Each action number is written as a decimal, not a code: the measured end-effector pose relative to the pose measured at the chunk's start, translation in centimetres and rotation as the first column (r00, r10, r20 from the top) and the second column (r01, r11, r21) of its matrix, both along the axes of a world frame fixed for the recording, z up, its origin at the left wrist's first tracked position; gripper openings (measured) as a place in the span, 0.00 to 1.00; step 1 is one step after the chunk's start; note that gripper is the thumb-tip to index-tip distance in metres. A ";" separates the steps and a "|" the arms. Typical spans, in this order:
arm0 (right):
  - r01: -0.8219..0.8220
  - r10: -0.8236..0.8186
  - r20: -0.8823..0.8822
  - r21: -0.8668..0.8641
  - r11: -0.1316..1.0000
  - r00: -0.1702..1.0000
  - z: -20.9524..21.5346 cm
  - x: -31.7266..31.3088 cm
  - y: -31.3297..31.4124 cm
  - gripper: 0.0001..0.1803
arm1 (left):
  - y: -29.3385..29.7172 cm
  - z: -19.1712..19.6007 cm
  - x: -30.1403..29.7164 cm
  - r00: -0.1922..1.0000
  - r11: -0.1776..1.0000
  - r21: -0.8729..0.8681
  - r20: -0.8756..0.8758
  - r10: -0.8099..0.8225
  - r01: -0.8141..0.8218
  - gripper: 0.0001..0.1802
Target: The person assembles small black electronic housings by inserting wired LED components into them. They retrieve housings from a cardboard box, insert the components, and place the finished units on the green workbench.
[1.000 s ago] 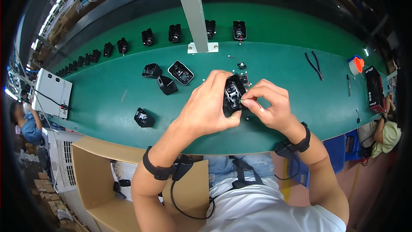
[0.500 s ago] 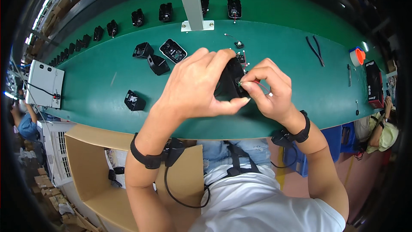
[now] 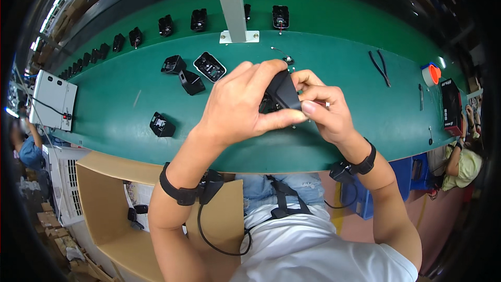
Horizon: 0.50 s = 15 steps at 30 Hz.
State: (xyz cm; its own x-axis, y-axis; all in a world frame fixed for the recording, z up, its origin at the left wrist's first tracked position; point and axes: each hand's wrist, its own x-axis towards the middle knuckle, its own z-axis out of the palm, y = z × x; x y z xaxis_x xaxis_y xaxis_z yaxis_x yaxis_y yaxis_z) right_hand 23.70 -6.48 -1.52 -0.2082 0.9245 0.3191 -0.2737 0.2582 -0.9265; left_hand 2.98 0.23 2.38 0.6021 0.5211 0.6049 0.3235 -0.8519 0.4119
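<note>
Cupped in my left hand [image 3: 232, 102] is a black plastic housing [image 3: 286, 91], tilted, with its smooth outer face turned toward the right. The fingers grip its top edge and the thumb its lower edge. My right hand [image 3: 326, 107] is closed at the housing's right edge, thumb and index finger pinched together. A small white connector [image 3: 327, 104] of a wired part peeks out between the right fingers; the rest is covered by them. Just beyond the housing, a small wired board [image 3: 288, 60] lies on the green table [image 3: 250, 149], partly hidden.
Several black housings [image 3: 192, 82] lie to the left, one [image 3: 162, 125] nearer me. A row of similar housings [image 3: 166, 25] runs along the back beside a metal post [image 3: 229, 5]. Pliers [image 3: 380, 68], an orange-and-white roll [image 3: 431, 74] and a black box [image 3: 452, 108] are at right.
The housing has turned, so its outer face now shows. My right fingers have moved in against its edge, and the red wire seen between them before is now out of sight.
</note>
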 end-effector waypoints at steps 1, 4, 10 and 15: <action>0.014 -0.014 0.004 0.011 1.000 1.000 0.2 -0.4 -0.1 0.06 | 0.1 -0.1 -0.3 0.999 0.999 0.023 -0.025 0.031 -0.030 0.42; 0.037 -0.039 0.076 0.031 0.999 0.996 1.2 -1.3 -0.6 0.07 | 0.2 -0.7 -0.4 0.991 0.981 0.144 -0.023 0.131 -0.126 0.36; -0.330 0.113 -0.493 -0.379 0.864 0.863 0.2 -0.9 -0.8 0.19 | -0.1 -0.4 -0.1 0.996 0.984 0.154 0.032 0.083 -0.087 0.35; -0.403 0.097 -0.602 -0.398 0.824 0.793 0.3 -0.8 -0.5 0.28 | -0.7 -0.3 -0.1 0.994 0.983 0.146 0.018 0.107 -0.109 0.34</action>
